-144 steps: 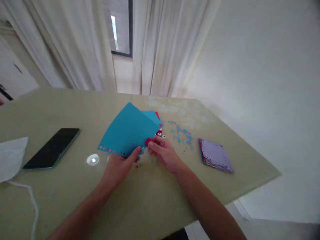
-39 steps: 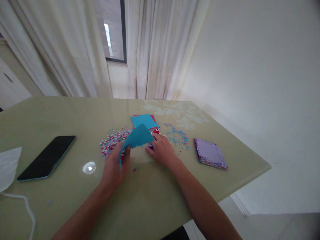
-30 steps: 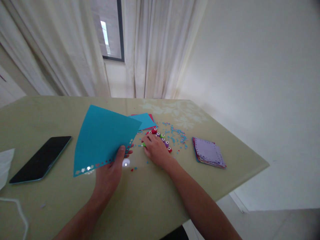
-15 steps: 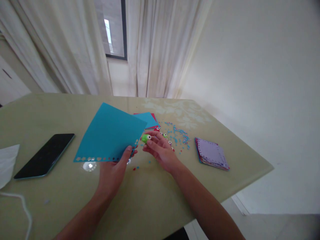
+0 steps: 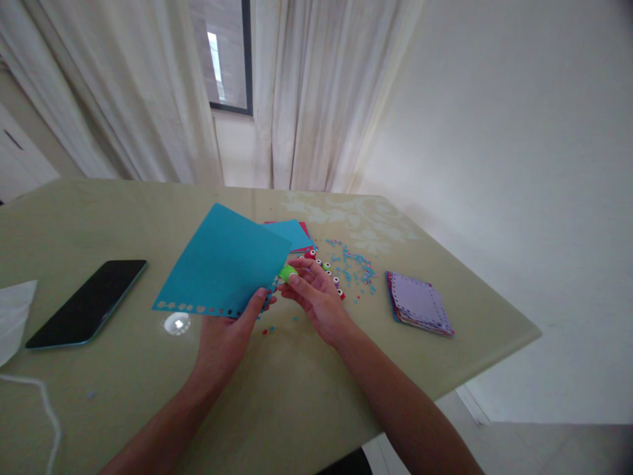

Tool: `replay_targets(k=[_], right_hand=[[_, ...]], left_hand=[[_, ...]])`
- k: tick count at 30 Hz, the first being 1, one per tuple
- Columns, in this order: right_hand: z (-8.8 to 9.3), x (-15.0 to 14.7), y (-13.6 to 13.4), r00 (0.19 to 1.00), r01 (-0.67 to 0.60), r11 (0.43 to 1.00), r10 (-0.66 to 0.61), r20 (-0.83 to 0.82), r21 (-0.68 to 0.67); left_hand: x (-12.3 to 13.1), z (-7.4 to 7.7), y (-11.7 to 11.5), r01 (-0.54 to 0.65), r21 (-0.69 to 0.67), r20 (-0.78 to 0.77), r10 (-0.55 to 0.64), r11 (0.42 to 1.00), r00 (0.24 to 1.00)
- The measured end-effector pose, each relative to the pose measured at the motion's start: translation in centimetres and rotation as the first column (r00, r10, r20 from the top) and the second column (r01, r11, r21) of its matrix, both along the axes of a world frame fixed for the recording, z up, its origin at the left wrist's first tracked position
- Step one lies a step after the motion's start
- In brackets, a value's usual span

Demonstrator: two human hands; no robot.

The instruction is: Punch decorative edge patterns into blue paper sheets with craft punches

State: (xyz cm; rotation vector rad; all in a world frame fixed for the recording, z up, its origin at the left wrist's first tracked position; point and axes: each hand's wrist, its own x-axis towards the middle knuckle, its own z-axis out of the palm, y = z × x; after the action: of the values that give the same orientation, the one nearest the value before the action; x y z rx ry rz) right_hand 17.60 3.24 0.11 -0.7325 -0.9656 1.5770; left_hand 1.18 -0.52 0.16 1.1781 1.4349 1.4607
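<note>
A blue sheet of paper [image 5: 225,260] is held up above the table by my left hand [image 5: 232,333], thumb in front and fingers behind. Cut-out shapes run along its lower edge and up part of its right edge. My right hand [image 5: 319,300] grips a small green craft punch [image 5: 287,273] between thumb and fingers, set at the sheet's right edge. Behind my right hand several more small punches [image 5: 326,267] in red, green and other colours lie on the table, partly hidden by my fingers.
Blue and red sheets [image 5: 291,232] lie behind the held paper. Tiny paper cut-outs [image 5: 359,264] are scattered right of centre. A stack of punched purple and other sheets [image 5: 419,303] lies at right. A black tablet [image 5: 89,303], a white sheet [image 5: 14,316] and a white cable [image 5: 47,402] are at left.
The green punch has turned and now meets the paper's right edge, its white end no longer facing me. The blue sheet has shifted slightly right and tilted.
</note>
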Motion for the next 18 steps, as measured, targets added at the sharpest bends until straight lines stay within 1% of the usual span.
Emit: replay_targets(k=[4,12,18], right_hand=[[-0.11,0.11,0.11,1.000,0.009,1.000,-0.008,0.020,-0.007],[0.00,0.11,0.23,0.999,-0.022,0.999,0.023,0.044,-0.023],[-0.01,0.17,0.22,0.998,-0.032,0.999,0.034,0.046,-0.034]], left_hand=[[-0.14,-0.25,-0.05,-0.005,-0.009,0.020,0.005,1.000,1.000],[-0.24,-0.27,-0.05,0.010,0.023,-0.033,-0.009,1.000,0.999],[-0.38,-0.55,-0.06,-0.003,0.014,-0.041,0.003,1.000,0.999]])
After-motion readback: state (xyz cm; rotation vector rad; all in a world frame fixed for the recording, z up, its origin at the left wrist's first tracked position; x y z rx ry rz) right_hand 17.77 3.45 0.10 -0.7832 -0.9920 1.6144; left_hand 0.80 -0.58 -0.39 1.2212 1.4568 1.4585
